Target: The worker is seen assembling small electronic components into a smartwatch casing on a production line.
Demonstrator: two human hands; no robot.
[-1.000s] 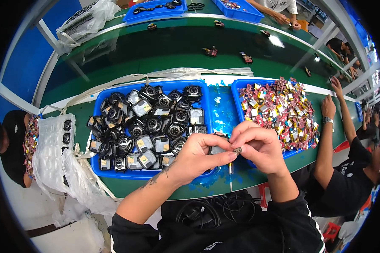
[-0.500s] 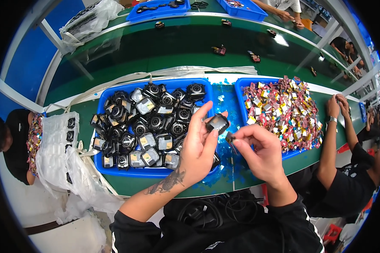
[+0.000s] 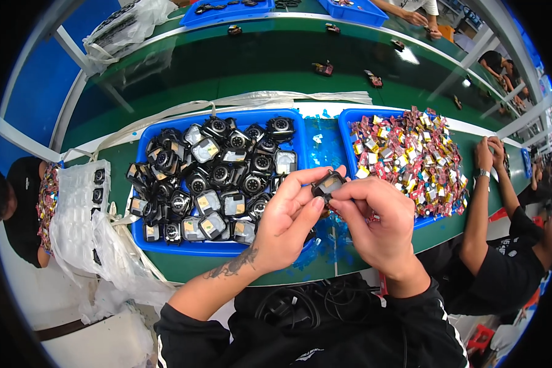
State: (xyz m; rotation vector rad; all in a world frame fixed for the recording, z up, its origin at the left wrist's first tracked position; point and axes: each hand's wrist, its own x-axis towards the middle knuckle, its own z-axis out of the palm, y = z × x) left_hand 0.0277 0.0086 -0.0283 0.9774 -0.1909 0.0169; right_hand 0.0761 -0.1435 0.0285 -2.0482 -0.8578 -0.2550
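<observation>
Green-topped workbench [image 3: 348, 268] below, blue scraps [image 3: 316, 144] strewn on it. At frame centre, clamped between thumb and fingers of the left hand [image 3: 288, 221]: one black smartwatch case [image 3: 328, 184], windowed face tilted upward, longer side seemingly sloping up to the right. Right hand [image 3: 381, 222] just beside, thumb and forefinger drawn together at the lower right edge of the case; too hidden to tell whether pinching anything small. From those right fingertips, case up and to the left; left hand nearer, wrapped about it. Outward to frame left, left blue bin [image 3: 196, 247] heaped with similar cases [image 3: 218, 175]; to frame right, right blue bin [image 3: 344, 132] piled with red circuit boards [image 3: 411, 165]. Across the upper frame, glossy green conveyor [image 3: 227, 73] with scattered small assemblies [image 3: 323, 69].
</observation>
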